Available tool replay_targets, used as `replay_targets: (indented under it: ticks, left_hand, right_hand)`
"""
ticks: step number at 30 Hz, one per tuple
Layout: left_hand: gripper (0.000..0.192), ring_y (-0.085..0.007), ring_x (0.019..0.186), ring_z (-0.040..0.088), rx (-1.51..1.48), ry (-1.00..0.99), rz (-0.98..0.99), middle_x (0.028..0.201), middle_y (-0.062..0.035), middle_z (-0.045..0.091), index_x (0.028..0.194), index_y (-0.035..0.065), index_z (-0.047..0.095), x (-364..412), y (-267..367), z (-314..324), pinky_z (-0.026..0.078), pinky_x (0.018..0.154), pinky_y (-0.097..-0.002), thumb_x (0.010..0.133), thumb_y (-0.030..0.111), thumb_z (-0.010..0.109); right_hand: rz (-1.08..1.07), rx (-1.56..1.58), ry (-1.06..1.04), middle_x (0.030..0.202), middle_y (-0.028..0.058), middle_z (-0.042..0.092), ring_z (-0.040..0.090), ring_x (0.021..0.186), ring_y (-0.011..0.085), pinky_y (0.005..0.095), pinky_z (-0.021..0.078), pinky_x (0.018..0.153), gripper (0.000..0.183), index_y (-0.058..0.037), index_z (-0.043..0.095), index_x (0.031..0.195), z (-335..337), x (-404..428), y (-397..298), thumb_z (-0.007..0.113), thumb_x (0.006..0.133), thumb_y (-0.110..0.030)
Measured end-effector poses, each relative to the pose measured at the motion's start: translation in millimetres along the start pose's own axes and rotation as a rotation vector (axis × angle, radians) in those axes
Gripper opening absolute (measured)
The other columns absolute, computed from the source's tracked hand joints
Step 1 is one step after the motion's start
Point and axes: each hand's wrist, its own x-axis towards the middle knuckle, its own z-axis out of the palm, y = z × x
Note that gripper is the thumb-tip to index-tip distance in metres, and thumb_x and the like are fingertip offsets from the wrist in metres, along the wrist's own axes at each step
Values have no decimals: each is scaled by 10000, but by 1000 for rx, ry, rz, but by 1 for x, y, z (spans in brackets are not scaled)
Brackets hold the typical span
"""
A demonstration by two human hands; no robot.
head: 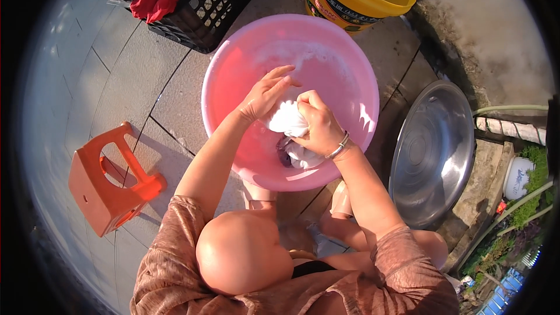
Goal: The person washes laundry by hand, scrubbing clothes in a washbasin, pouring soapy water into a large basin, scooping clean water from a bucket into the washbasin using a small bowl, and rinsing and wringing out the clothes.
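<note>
A round pink plastic basin (pixel 245 63) holds shallow soapy water in front of me. My right hand (pixel 321 122), with a bracelet at the wrist, is closed around a bunched white cloth (pixel 288 119) above the water. Against the cloth's left side, my left hand (pixel 269 92) has its fingers spread and extended; its palm side is hidden, so any contact there cannot be made out. The lower part of the cloth, or a second piece, lies white and dark (pixel 302 155) at the basin's near side, below my right hand.
A black plastic crate (pixel 197 22) with dark and red clothes stands at the back left, beside a yellow bucket (pixel 372 4) farther right. An orange plastic stool (pixel 109 175) is at left. At right, a metal basin (pixel 428 153) leans near a stone edge, plants and a hose.
</note>
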Motion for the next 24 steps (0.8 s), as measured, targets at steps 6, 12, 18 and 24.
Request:
replay_targets:
  ticks: [6,12,18,24]
  left_hand:
    - [556,-202,968,481,-1576,-293,-409,1071,-128,490,1148,7,391,-6,39,24,375,852,-307,850,463,280]
    - [762,-184,1014,436,-1028,-175,-319,1131,-112,423,1196,-5,296,-14,85,44,349,874,-306,634,323,693]
    - [346,-208,638,548,-1282,107,-622,749,-91,519,942,-15,456,-35,62,26,467,617,-339,674,172,569]
    - [417,-213,635,470,-1976,-287,-486,697,-85,443,985,8,414,-34,67,47,417,595,-353,692,288,514]
  right_hand:
    - [252,679,477,787,48,520,523,691,127,239,428,626,267,31,514,834,-20,25,-31,555,571,13]
    - [820,725,927,673,79,554,535,591,153,255,426,547,150,27,541,707,-23,55,12,569,591,-64]
    - [706,1079,-280,871,60,568,541,824,136,262,430,740,572,-37,535,953,-55,40,51,622,632,-502]
    - [131,1830,-33,1070,113,489,476,995,265,435,420,797,481,-119,492,918,-1,45,47,601,644,-500]
